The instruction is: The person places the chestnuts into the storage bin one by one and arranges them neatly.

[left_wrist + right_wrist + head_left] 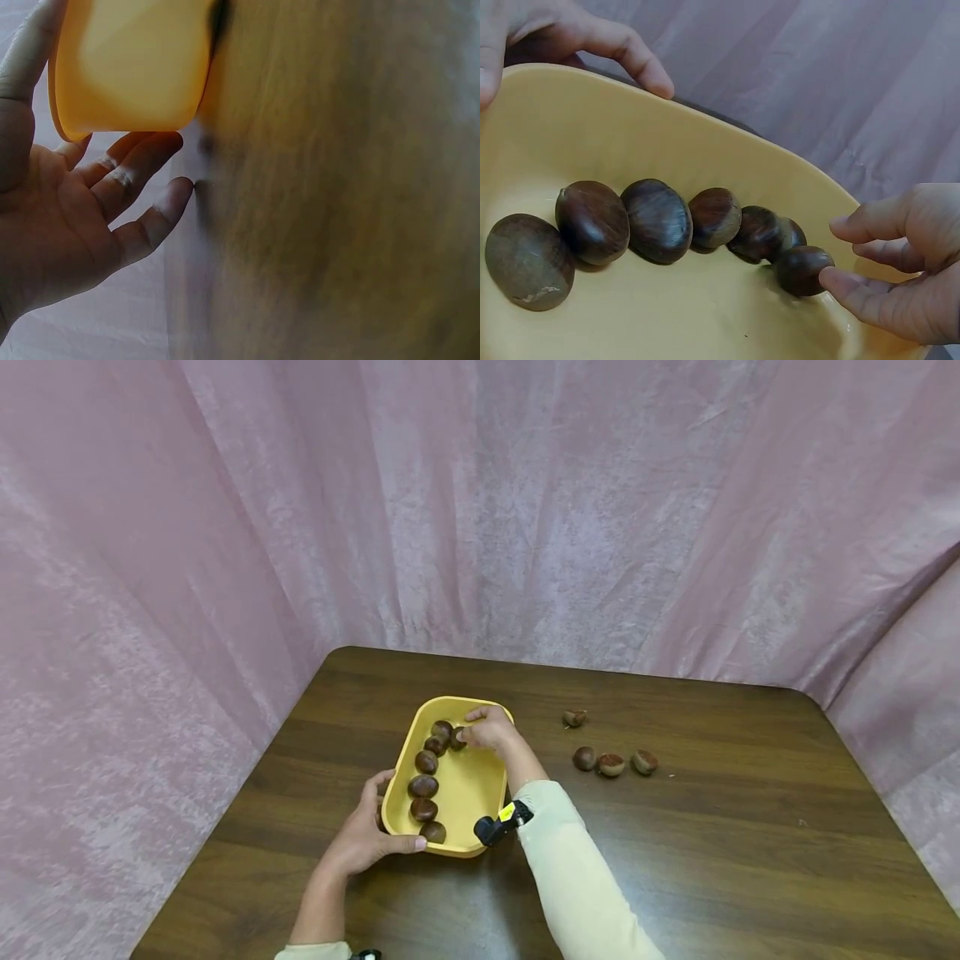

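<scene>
A yellow tray sits at a slant on the table, with a row of brown chestnuts along its left side. My left hand grips the tray's near left corner. Its thumb lies on the near rim and its fingers spread along the outer wall, as the left wrist view also shows. Over the far end of the tray is my right hand. Its thumb touches the end chestnut, while the index finger stands apart from that nut, leaving a gap between them.
To the right of the tray, several chestnuts lie on the brown wooden table: one chestnut farther back, the others in a short row around a chestnut with a pale patch. A pink curtain hangs behind the table's far edge.
</scene>
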Motion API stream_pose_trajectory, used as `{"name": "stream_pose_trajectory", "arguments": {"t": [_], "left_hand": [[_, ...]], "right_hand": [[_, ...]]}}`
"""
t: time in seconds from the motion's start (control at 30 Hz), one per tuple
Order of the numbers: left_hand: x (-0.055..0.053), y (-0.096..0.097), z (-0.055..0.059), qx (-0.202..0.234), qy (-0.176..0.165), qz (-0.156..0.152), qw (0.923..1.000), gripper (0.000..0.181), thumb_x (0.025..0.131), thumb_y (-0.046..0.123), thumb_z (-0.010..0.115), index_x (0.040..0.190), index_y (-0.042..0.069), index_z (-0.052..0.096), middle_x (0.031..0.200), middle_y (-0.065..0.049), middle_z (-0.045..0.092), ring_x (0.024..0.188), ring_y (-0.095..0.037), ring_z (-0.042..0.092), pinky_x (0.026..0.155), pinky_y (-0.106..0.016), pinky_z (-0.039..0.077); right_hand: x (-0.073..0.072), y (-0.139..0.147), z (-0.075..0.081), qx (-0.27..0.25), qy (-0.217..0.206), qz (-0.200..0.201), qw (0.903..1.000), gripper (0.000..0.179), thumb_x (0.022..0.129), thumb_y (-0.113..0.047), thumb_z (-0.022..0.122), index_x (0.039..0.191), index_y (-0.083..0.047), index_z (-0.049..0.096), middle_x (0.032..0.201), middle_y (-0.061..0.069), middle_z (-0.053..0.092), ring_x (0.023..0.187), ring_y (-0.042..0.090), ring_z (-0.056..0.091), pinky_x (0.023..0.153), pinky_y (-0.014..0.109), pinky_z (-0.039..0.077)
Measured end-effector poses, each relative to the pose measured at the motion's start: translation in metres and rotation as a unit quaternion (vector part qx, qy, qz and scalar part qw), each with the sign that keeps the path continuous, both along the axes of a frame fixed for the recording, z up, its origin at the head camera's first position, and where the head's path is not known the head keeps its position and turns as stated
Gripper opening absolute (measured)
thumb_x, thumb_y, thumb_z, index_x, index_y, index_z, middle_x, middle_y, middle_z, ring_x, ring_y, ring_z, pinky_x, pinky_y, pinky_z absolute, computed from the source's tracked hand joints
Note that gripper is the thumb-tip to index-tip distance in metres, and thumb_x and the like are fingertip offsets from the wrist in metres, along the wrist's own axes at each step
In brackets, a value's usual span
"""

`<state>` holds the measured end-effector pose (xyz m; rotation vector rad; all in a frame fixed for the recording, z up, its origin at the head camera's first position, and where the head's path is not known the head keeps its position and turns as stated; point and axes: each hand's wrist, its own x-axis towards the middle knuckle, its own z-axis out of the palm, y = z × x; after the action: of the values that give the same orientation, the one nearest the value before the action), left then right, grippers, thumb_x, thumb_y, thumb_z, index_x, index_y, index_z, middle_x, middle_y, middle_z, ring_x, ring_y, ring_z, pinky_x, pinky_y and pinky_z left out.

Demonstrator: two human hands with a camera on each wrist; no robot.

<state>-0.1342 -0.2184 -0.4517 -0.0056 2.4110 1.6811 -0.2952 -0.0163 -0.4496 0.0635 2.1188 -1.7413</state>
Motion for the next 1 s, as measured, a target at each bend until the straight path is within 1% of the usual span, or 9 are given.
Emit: {"name": "stream_pose_trajectory", "arguments": {"t": [0.07, 0.17, 0.2, 0.3, 0.47, 0.6, 0.73, 0.83, 1.0], "left_hand": [[-0.003, -0.002, -0.01, -0.008, 0.004, 0.004, 1.0, 0.109, 0.059, 0.019, 0.09, 0.143, 0.02, 0.021, 0.113, -0.02, 0.051, 0.089, -0.028, 0.058, 0.079, -0.042, 0.043], [-0.007, -0.003, -0.024, -0.011, 0.004, 0.006, 0.9999, 0.11, 0.058, 0.022, 0.091, 0.142, 0.025, 0.02, 0.113, -0.017, 0.051, 0.089, -0.026, 0.058, 0.08, -0.043, 0.043], [-0.007, -0.002, -0.025, -0.01, 0.004, 0.004, 0.9999, 0.11, 0.057, 0.024, 0.091, 0.142, 0.026, 0.021, 0.113, -0.016, 0.051, 0.089, -0.026, 0.058, 0.08, -0.043, 0.043], [-0.008, 0.0, -0.027, 0.003, 0.003, 0.001, 1.0, 0.11, 0.057, 0.024, 0.091, 0.142, 0.027, 0.02, 0.112, -0.016, 0.052, 0.089, -0.026, 0.059, 0.081, -0.044, 0.043], [-0.008, 0.002, -0.027, -0.011, 0.012, 0.003, 0.9999, 0.11, 0.057, 0.026, 0.091, 0.142, 0.025, 0.021, 0.111, -0.014, 0.054, 0.089, -0.025, 0.059, 0.084, -0.047, 0.041], [-0.007, 0.002, -0.026, -0.016, 0.009, 0.006, 0.9998, 0.11, 0.057, 0.026, 0.091, 0.142, 0.025, 0.021, 0.11, -0.014, 0.055, 0.09, -0.024, 0.059, 0.085, -0.048, 0.039], [-0.009, 0.002, -0.026, -0.01, 0.005, 0.004, 0.9999, 0.11, 0.056, 0.026, 0.091, 0.142, 0.027, 0.021, 0.111, -0.013, 0.055, 0.089, -0.025, 0.059, 0.084, -0.046, 0.04], [-0.01, 0.001, -0.026, -0.004, 0.008, 0.0, 1.0, 0.11, 0.057, 0.024, 0.091, 0.142, 0.026, 0.021, 0.11, -0.014, 0.056, 0.089, -0.024, 0.06, 0.083, -0.045, 0.041], [-0.011, -0.001, -0.026, -0.011, 0.014, 0.003, 0.9998, 0.11, 0.057, 0.02, 0.091, 0.142, 0.025, 0.022, 0.109, -0.013, 0.057, 0.09, -0.025, 0.059, 0.084, -0.045, 0.039]], "right_hand": [[0.003, 0.002, 0.003, -0.009, 0.002, 0.004, 0.9999, 0.044, 0.082, 0.005, 0.065, 0.123, 0.008, 0.05, 0.108, 0.021, 0.056, 0.096, 0.035, 0.06, 0.083, 0.039, 0.047], [0.013, 0.009, 0.009, -0.021, 0.013, 0.012, 0.9996, 0.045, 0.085, 0.002, 0.064, 0.126, 0.008, 0.048, 0.113, 0.021, 0.053, 0.102, 0.038, 0.057, 0.086, 0.042, 0.045], [0.016, 0.013, 0.011, -0.026, 0.021, 0.016, 0.9993, 0.045, 0.086, 0.001, 0.064, 0.127, 0.008, 0.047, 0.115, 0.022, 0.052, 0.103, 0.038, 0.056, 0.087, 0.043, 0.044], [0.026, 0.025, 0.014, -0.02, 0.059, 0.03, 0.9976, 0.047, 0.086, -0.005, 0.065, 0.128, 0.005, 0.048, 0.121, 0.024, 0.048, 0.103, 0.035, 0.055, 0.086, 0.043, 0.045], [0.039, 0.039, 0.012, 0.004, 0.12, 0.055, 0.9913, 0.056, 0.086, -0.012, 0.067, 0.135, 0.001, 0.044, 0.129, 0.025, 0.046, 0.108, 0.033, 0.053, 0.085, 0.041, 0.045], [0.048, 0.044, 0.011, 0.01, 0.141, 0.065, 0.9878, 0.058, 0.086, -0.013, 0.067, 0.137, -0.001, 0.041, 0.132, 0.024, 0.044, 0.112, 0.034, 0.051, 0.087, 0.042, 0.044], [0.055, 0.05, 0.013, -0.003, 0.156, 0.054, 0.9862, 0.057, 0.086, -0.011, 0.066, 0.137, -0.001, 0.042, 0.133, 0.024, 0.044, 0.112, 0.035, 0.052, 0.085, 0.042, 0.045], [0.059, 0.054, 0.014, -0.013, 0.168, 0.044, 0.9848, 0.057, 0.086, -0.01, 0.067, 0.137, -0.002, 0.043, 0.133, 0.022, 0.045, 0.113, 0.035, 0.051, 0.085, 0.042, 0.045], [0.063, 0.063, 0.011, -0.006, 0.199, 0.041, 0.9791, 0.06, 0.084, -0.011, 0.07, 0.137, -0.003, 0.043, 0.132, 0.021, 0.046, 0.114, 0.035, 0.05, 0.087, 0.043, 0.044]]}}
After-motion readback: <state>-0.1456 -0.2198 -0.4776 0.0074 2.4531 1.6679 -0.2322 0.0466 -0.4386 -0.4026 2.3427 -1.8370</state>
